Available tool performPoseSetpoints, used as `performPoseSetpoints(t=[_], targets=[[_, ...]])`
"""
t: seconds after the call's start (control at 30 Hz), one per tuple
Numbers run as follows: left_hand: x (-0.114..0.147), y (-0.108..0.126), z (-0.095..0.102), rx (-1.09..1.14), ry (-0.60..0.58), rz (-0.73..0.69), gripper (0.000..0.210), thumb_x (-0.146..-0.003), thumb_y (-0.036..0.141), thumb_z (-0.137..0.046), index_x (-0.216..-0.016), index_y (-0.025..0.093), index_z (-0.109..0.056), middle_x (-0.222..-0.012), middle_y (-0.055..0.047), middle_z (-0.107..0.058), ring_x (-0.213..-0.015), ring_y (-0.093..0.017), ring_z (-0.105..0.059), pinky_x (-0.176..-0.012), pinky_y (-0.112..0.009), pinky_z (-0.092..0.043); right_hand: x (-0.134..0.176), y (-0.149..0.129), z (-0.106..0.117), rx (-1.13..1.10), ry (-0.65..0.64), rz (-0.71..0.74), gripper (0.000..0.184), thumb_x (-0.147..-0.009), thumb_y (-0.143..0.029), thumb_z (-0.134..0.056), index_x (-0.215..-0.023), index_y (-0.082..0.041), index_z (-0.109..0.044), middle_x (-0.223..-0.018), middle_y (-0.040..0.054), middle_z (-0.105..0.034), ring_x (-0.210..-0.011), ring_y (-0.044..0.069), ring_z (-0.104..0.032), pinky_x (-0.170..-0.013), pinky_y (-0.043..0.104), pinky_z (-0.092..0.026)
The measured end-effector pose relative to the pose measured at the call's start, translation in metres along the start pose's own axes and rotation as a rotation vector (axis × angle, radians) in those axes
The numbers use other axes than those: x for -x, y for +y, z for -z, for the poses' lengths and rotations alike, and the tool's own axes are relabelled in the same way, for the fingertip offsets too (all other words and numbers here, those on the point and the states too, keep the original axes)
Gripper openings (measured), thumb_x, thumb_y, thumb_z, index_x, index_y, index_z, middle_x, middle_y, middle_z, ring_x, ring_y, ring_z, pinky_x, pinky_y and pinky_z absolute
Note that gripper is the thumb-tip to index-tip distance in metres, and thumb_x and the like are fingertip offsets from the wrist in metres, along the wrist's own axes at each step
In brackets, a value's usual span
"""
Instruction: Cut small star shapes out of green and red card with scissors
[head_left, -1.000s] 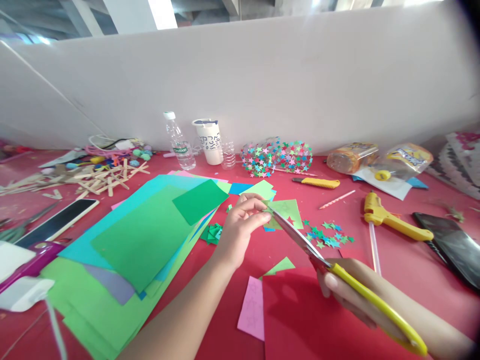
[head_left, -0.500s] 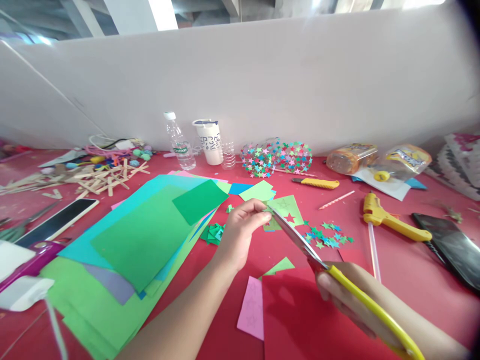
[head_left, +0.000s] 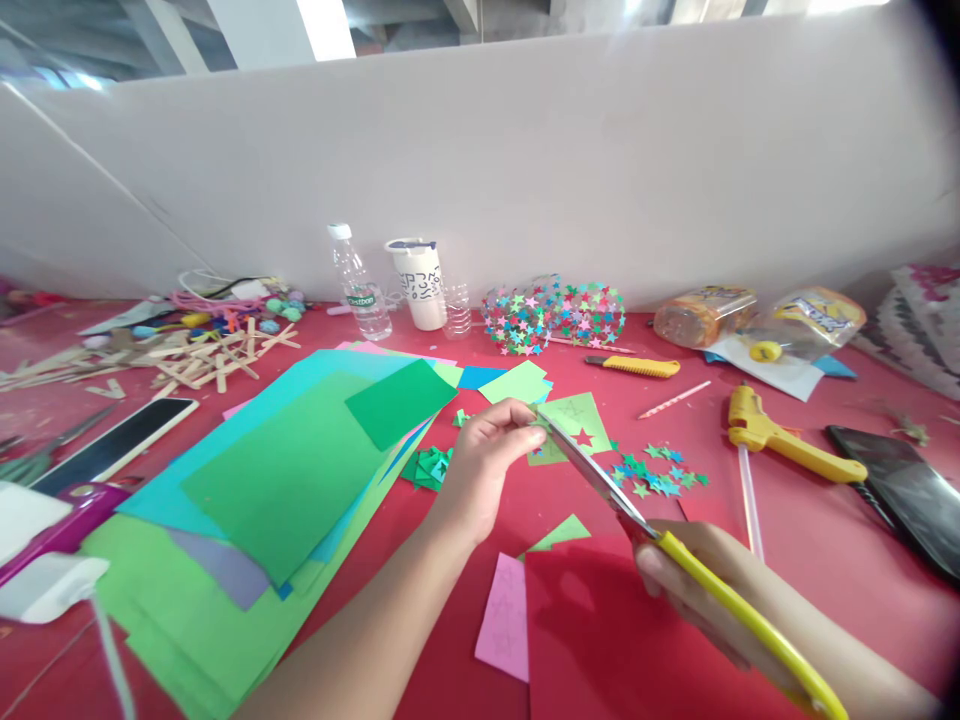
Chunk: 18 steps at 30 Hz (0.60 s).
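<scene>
The right hand (head_left: 712, 547) was wrapped around the yellow-handled scissors (head_left: 691, 563), its fingers grasping them where handle met blades. Held above a red paper sheet (head_left: 585, 650), the scissors had their long axis on a slant, from the handle at lower right to the tips at upper left; they pointed forward and leftward, the tips just beside the fingertips of the left hand (head_left: 480, 465). Whether the blades were parted could not be made out. The left thumb and forefinger pinched a green paper scrap (head_left: 532, 407), mostly hidden, the other fingers curled in.

Beyond the blades was a light green paper piece (head_left: 594, 413); a star-shaped hole showed red near its lower edge, with a star outline drawn above. To its right, loose paper stars (head_left: 642, 468) lay scattered on the red table (head_left: 457, 625). Beside the left hand was a pile of green paper cut-outs (head_left: 427, 466). A pink paper strip (head_left: 504, 615) with drawn stars touched the red sheet's left edge.
</scene>
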<state>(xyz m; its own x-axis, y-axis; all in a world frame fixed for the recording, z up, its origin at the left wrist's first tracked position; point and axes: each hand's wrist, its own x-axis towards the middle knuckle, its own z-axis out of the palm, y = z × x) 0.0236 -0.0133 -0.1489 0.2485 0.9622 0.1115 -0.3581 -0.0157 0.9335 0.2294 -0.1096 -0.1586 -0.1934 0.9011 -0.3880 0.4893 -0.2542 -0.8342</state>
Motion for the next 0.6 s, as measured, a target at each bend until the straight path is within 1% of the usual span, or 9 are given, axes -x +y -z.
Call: performPoseSetpoints(t=[0.1, 0.17, 0.23, 0.33, 0.4, 0.47, 0.53, 0.6], targets=[[0.0, -0.001, 0.001, 0.01, -0.016, -0.003, 0.008, -0.076, 0.019, -0.067, -0.069, 0.02, -0.065, -0.07, 0.003, -0.055, -0.072, -0.014, -0.049, -0.074, -0.027, -0.038, -0.006, 0.008, -0.001, 0.061, 0.055, 0.089, 0.065, -0.08, -0.089, -0.036, -0.061, -0.027, -0.035, -0.039, -0.009, -0.029, -0.047, 0.012, -0.026, -0.048, 0.029, -0.014], [0.001, -0.002, 0.0, 0.011, -0.023, -0.002, 0.008, -0.077, 0.019, -0.067, -0.069, 0.02, -0.065, -0.07, 0.003, -0.054, -0.073, -0.014, -0.049, -0.077, -0.028, -0.039, -0.008, 0.011, -0.002, 0.07, 0.086, 0.11, 0.061, -0.085, -0.082, -0.041, -0.06, -0.027, -0.034, -0.038, -0.0085, -0.029, -0.05, 0.014, -0.029, -0.05, 0.03, -0.016], [0.001, -0.002, 0.0, 0.009, -0.016, 0.002, 0.008, -0.077, 0.019, -0.067, -0.069, 0.02, -0.065, -0.07, 0.003, -0.053, -0.072, -0.014, -0.048, -0.077, -0.028, -0.039, -0.008, 0.011, -0.003, 0.046, 0.097, 0.099, 0.055, -0.086, -0.074, -0.048, -0.06, -0.027, -0.034, -0.038, -0.0095, -0.027, -0.049, 0.014, -0.029, -0.05, 0.03, -0.017], [0.001, -0.001, -0.002, 0.005, 0.036, 0.013, 0.009, -0.073, 0.019, -0.069, -0.066, 0.019, -0.064, -0.068, 0.003, -0.051, -0.071, -0.013, -0.046, -0.073, -0.026, -0.037, -0.004, 0.005, -0.001, -0.028, 0.09, 0.091, 0.05, -0.087, -0.069, -0.051, -0.063, -0.027, -0.038, -0.041, -0.0108, -0.031, -0.042, 0.011, -0.027, -0.045, 0.027, -0.015], [0.001, -0.001, -0.004, 0.003, 0.059, 0.038, 0.011, -0.071, 0.019, -0.071, -0.064, 0.019, -0.062, -0.067, 0.003, -0.05, -0.07, -0.013, -0.044, -0.071, -0.026, -0.035, -0.001, 0.0, 0.003, -0.084, 0.137, 0.087, 0.047, -0.087, -0.068, -0.053, -0.067, -0.026, -0.042, -0.043, -0.0119, -0.034, -0.037, 0.009, -0.027, -0.04, 0.024, -0.018], [0.002, -0.003, -0.006, -0.01, 0.028, 0.091, 0.014, -0.07, 0.021, -0.073, -0.064, 0.019, -0.061, -0.066, 0.004, -0.05, -0.069, -0.013, -0.044, -0.07, -0.026, -0.035, 0.0, -0.004, 0.007, -0.095, 0.246, 0.089, 0.043, -0.086, -0.063, -0.056, -0.069, -0.025, -0.046, -0.044, -0.0121, -0.035, -0.036, 0.009, -0.033, -0.039, 0.022, -0.026], [0.005, -0.006, -0.01, -0.029, -0.046, 0.156, 0.015, -0.072, 0.023, -0.073, -0.065, 0.019, -0.06, -0.066, 0.003, -0.05, -0.068, -0.013, -0.043, -0.069, -0.026, -0.034, -0.001, -0.008, 0.01, -0.082, 0.339, 0.085, 0.04, -0.085, -0.058, -0.057, -0.065, -0.025, -0.047, -0.042, -0.0106, -0.037, -0.037, 0.011, -0.039, -0.04, 0.023, -0.032], [0.009, -0.011, -0.014, -0.044, -0.121, 0.206, 0.015, -0.074, 0.023, -0.072, -0.066, 0.019, -0.059, -0.068, 0.003, -0.05, -0.068, -0.013, -0.043, -0.068, -0.026, -0.034, -0.003, -0.011, 0.011, -0.087, 0.367, 0.068, 0.04, -0.084, -0.054, -0.056, -0.058, -0.026, -0.045, -0.038, -0.0086, -0.04, -0.036, 0.012, -0.041, -0.039, 0.024, -0.034]])
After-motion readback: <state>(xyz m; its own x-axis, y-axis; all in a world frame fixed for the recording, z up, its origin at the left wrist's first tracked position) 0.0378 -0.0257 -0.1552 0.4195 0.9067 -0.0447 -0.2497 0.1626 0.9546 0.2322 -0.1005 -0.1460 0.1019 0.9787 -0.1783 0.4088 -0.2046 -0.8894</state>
